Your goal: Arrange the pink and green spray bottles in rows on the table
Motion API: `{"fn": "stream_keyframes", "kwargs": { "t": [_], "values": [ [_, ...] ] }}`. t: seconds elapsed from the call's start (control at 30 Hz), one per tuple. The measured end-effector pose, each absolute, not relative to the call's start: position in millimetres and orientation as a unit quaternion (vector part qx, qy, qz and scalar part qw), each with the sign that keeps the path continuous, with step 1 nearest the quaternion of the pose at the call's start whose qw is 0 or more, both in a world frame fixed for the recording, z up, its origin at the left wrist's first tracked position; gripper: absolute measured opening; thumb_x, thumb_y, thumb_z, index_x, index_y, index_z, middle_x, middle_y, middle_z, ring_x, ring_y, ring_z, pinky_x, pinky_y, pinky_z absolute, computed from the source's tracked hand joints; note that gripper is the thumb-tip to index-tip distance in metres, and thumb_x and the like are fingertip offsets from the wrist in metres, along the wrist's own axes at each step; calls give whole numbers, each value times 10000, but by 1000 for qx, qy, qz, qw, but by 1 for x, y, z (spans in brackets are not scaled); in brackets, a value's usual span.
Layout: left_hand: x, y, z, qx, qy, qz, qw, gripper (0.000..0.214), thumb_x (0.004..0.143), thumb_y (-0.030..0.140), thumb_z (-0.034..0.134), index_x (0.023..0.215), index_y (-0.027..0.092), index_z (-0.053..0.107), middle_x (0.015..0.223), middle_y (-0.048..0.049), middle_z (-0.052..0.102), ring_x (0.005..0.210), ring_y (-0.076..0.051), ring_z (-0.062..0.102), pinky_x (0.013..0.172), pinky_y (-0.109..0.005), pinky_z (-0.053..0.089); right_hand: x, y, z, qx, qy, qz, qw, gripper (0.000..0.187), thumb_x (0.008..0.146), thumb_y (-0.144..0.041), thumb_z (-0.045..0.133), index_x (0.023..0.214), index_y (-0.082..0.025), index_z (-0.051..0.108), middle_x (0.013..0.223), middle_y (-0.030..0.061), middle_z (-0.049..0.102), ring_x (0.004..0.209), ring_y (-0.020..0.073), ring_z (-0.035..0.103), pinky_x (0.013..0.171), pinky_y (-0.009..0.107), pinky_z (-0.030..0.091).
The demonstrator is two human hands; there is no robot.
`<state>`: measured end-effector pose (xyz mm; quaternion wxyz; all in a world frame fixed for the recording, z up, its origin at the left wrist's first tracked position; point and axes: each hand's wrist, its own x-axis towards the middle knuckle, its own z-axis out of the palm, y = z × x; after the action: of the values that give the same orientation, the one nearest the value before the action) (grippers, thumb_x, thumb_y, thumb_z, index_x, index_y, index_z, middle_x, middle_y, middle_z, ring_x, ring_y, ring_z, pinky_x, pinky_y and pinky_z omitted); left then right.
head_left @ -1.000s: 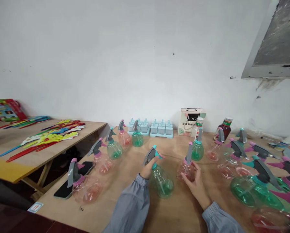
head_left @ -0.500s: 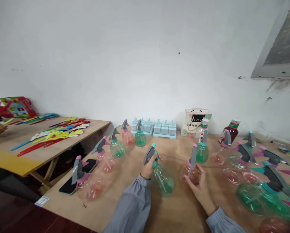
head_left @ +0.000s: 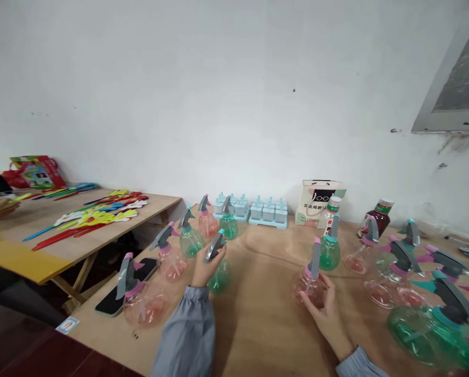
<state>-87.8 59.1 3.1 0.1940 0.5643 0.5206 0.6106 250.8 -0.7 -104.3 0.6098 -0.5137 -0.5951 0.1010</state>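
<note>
The left hand point(head_left: 207, 265) has its fingers wrapped around the grey spray head point(head_left: 215, 246) of a green bottle point(head_left: 220, 278). The right hand point(head_left: 325, 306) grasps a pink bottle point(head_left: 305, 288), fingers half curved on its round body. Both bottles are transparent, at the wooden surface point(head_left: 266, 330), well apart from each other.

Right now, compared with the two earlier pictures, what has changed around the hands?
The left hand has carried the green spray bottle leftward and away from the person, to near the pink bottles at left, holding it by its head. The right hand still holds its pink spray bottle; the phone hasn't moved.
</note>
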Motion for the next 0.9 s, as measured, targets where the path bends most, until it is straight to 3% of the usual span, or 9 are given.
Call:
{"fn": "stream_keyframes", "kwargs": {
  "t": [0.13, 0.27, 0.43, 0.7, 0.83, 0.9],
  "values": [
    [-97, 68, -33, 534, 575, 620, 24, 496, 735, 535, 675, 1084, 184, 713, 920, -95, 744, 855, -263, 674, 909, -419, 499, 250, -1, -106, -516, -590, 94, 613, 679, 839, -549, 690, 1367, -216, 422, 1299, 150, 588, 1168, 319, 621, 998, 514, 520],
    [-94, 78, -66, 548, 653, 516, -87, 617, 725, 525, 646, 1204, 136, 627, 1079, -186, 701, 1087, -359, 646, 1017, -503, 423, 249, -4, -105, -516, -596, 103, 607, 675, 858, -526, 676, 1393, -216, 406, 1341, 149, 567, 1221, 309, 598, 1044, 514, 497],
    [-85, 98, -65, 498, 727, 456, -126, 705, 829, 546, 564, 1373, 103, 496, 1332, -252, 566, 1247, -391, 540, 1004, -522, 423, 247, -6, -109, -503, -610, 145, 594, 773, 873, -500, 670, 1493, -221, 303, 1409, 152, 532, 1296, 303, 559, 1082, 508, 477],
    [-85, 121, -52, 463, 726, 499, -96, 840, 909, 696, 410, 1439, 44, 415, 1339, -295, 550, 1263, -459, 508, 1023, -613, 382, 244, -5, -115, -507, -621, 153, 578, 751, 889, -459, 662, 1499, -222, 294, 1472, 168, 489, 1367, 314, 513, 1113, 527, 458],
    [-83, 107, -52, 462, 656, 589, -96, 882, 836, 725, 540, 1424, 82, 407, 1439, -295, 442, 1366, -460, 421, 1094, -613, 339, 243, -6, -115, -510, -628, 139, 571, 731, 888, -450, 664, 1490, -215, 322, 1445, 163, 525, 1368, 322, 520, 1122, 550, 451],
    [-71, 92, -51, 532, 593, 601, -66, 855, 792, 715, 600, 1389, 122, 447, 1420, -264, 461, 1367, -444, 429, 1121, -602, 331, 240, -6, -117, -508, -636, 133, 566, 732, 885, -451, 668, 1489, -215, 330, 1444, 163, 534, 1362, 326, 529, 1118, 552, 458]
  ]
}}
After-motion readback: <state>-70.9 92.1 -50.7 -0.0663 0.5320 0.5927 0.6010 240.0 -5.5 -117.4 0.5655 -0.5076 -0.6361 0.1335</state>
